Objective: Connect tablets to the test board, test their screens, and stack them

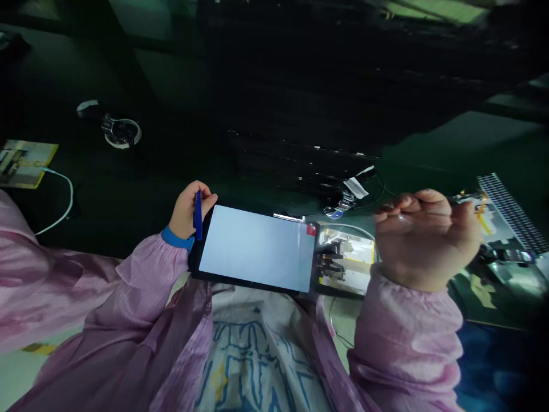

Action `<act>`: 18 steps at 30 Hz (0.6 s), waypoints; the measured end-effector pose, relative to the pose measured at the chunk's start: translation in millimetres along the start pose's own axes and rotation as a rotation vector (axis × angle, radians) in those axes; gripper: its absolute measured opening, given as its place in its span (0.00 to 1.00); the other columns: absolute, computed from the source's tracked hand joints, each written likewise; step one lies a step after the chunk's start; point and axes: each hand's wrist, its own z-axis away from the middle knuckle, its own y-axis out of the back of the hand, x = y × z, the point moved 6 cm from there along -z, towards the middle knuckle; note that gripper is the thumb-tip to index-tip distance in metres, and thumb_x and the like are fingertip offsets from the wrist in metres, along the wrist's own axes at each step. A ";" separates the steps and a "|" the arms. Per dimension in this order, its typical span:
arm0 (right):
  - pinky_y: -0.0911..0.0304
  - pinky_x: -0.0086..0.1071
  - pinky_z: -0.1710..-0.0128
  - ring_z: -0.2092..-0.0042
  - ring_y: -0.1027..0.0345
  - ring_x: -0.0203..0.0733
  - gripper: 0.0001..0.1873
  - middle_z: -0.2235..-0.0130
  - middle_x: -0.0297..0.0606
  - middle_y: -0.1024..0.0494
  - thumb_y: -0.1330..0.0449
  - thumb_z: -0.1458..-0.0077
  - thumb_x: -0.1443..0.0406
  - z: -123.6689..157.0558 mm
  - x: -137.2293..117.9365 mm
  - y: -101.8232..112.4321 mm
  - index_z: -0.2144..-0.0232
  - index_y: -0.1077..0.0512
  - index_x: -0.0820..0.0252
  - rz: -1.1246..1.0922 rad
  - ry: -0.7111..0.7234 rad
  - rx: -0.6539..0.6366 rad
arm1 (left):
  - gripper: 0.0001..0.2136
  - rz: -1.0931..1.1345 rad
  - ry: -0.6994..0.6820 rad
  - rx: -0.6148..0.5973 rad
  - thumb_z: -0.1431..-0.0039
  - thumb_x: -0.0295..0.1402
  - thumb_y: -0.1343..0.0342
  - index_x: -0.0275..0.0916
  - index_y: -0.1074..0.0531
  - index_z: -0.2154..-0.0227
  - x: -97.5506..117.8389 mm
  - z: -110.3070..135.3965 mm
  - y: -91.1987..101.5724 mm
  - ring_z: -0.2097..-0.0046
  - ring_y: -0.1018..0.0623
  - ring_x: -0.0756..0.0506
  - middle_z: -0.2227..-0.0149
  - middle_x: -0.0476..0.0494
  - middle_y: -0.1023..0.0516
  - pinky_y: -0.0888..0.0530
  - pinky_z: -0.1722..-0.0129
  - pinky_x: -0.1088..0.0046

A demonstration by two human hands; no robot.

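The right hand is raised near the camera, palm up, its fingers half-curled and the hand open. Left of it, in front of the shirt, is the screen, its pale face up. Its long axis runs left to right, the right end slightly lower, with a red label at the upper right corner. At its left end, the left hand grips a blue stick that points away from the person; the thumb reaches toward the screen's corner, contact unclear. A blue band circles that wrist. Just beside the right end sits a fixture. A metal rack stands beyond the right hand.
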 end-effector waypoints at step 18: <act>0.37 0.32 0.62 0.67 0.33 0.35 0.13 0.70 0.35 0.29 0.48 0.46 0.53 -35.9 13.3 22.0 0.70 0.30 0.52 -0.205 -0.114 -0.049 | 0.06 -0.022 0.053 0.035 0.48 0.33 0.42 0.39 0.34 0.73 -0.8 -4.3 0.3 0.73 0.31 0.50 0.75 0.50 0.30 0.32 0.73 0.73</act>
